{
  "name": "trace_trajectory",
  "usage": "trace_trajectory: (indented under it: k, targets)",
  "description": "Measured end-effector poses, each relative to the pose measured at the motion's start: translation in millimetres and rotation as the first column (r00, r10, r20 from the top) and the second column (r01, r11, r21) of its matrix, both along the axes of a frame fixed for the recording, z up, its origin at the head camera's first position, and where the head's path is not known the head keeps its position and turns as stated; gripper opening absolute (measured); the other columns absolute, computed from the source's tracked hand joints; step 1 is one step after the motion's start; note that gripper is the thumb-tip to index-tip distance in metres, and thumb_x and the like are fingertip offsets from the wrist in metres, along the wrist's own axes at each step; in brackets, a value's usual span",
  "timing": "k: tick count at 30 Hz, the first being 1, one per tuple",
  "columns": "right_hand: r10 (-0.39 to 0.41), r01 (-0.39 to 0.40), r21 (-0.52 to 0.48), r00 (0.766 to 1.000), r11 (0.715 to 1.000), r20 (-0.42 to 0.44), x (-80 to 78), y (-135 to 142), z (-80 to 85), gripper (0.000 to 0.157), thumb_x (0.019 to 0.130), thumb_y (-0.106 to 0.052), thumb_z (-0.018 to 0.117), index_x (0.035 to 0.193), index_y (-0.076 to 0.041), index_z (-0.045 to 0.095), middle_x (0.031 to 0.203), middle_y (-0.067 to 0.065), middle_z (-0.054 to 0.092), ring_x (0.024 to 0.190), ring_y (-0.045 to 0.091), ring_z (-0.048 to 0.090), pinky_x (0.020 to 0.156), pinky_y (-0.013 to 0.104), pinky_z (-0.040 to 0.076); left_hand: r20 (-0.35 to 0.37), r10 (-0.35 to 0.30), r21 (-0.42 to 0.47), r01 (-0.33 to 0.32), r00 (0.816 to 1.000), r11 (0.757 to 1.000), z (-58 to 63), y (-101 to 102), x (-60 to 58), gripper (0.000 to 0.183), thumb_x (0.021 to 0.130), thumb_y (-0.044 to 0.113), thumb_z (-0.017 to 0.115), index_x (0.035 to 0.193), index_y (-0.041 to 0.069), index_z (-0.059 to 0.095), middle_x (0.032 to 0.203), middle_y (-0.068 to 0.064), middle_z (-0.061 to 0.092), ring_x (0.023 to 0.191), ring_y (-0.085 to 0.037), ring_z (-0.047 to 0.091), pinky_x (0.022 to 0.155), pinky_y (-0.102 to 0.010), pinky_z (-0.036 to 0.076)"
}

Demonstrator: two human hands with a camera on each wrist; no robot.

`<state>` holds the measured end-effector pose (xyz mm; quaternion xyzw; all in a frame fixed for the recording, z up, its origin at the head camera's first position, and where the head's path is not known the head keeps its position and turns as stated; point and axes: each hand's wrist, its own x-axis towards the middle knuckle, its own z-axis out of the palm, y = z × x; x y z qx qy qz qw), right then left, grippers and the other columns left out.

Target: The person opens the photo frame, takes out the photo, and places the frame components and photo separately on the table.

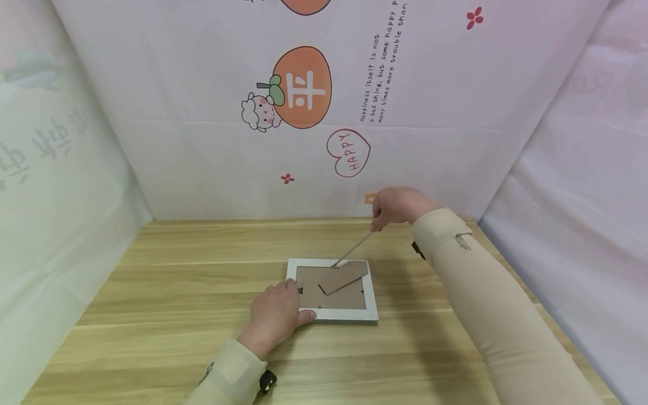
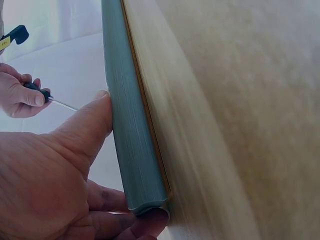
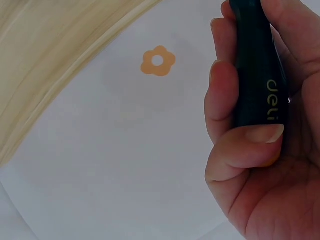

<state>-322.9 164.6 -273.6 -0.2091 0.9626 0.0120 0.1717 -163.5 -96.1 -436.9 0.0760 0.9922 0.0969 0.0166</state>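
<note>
A white picture frame [image 1: 332, 313] lies back side up on the wooden table, its brown backing board [image 1: 344, 301] showing. On the board is a brown stand leg [image 1: 349, 275], set at a slant. My left hand [image 1: 275, 312] holds the frame by its near left corner, thumb along the near edge and fingers at the left side. Over the far right of the frame, my right hand [image 1: 397, 207] grips a screwdriver [image 1: 352, 248] by its dark green handle [image 3: 257, 65]. The thin metal shaft slants down to the left, its tip at the far inner edge of the frame.
The wood-grain table [image 1: 192, 270] meets a white printed cloth [image 1: 202, 169] that hangs behind it. White cloths [image 1: 572, 185] also hang at both sides. Dark straps show at both cuffs.
</note>
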Motion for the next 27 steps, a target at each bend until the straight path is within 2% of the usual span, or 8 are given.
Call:
trace_trajectory:
  k: [6, 13, 19, 27]
  targets:
    - [0.011, -0.013, -0.02, 0.996, 1.0, -0.092, 19.0, 3.0, -4.1, 0.018, 0.093, -0.033, 0.078, 0.082, -0.02, 0.074, 0.081, -0.004, 0.067, 0.076, 0.016, 0.055, 0.067, 0.032, 0.045, 0.01, 0.0, -0.002, 0.0, 1.0, 1.0, 0.6, 0.0, 0.0, 0.093, 0.084, 0.064, 0.077, 0.137, -0.009, 0.056, 0.118, -0.024, 0.072, 0.096, -0.038, 0.071, 0.074, -0.049, 0.061]
    - [-0.01, -0.001, -0.063, 0.985, 0.998, -0.172, 43.7, 10.4, -13.2, 0.015, 0.092, -0.033, 0.079, 0.083, -0.022, 0.076, 0.078, -0.008, 0.069, 0.074, 0.014, 0.058, 0.062, 0.03, 0.048, 0.005, -0.002, 0.01, 0.002, 1.0, 1.0, -0.4, -0.7, -1.0, 0.092, 0.084, 0.063, 0.077, 0.137, -0.009, 0.057, 0.119, -0.023, 0.072, 0.097, -0.039, 0.071, 0.074, -0.05, 0.06]
    - [-0.021, 0.004, -0.088, 0.981, 0.996, -0.195, 53.5, 18.3, -16.6, 0.014, 0.095, -0.034, 0.076, 0.086, -0.023, 0.077, 0.08, -0.008, 0.068, 0.074, 0.014, 0.057, 0.063, 0.031, 0.046, 0.009, -0.002, 0.014, 0.002, 1.0, 1.0, -0.7, -0.6, -0.9, 0.092, 0.084, 0.063, 0.077, 0.137, -0.009, 0.057, 0.122, -0.024, 0.071, 0.099, -0.039, 0.07, 0.075, -0.05, 0.06]
    - [-0.023, -0.002, -0.106, 0.972, 0.994, -0.236, 60.9, 24.9, -25.3, 0.01, 0.094, -0.037, 0.078, 0.092, -0.027, 0.08, 0.078, -0.012, 0.07, 0.071, 0.011, 0.058, 0.061, 0.032, 0.047, 0.001, -0.002, 0.014, 0.002, 1.0, 1.0, -1.4, 0.2, -0.2, 0.091, 0.084, 0.063, 0.078, 0.135, -0.009, 0.058, 0.115, -0.022, 0.073, 0.096, -0.038, 0.07, 0.072, -0.049, 0.06]
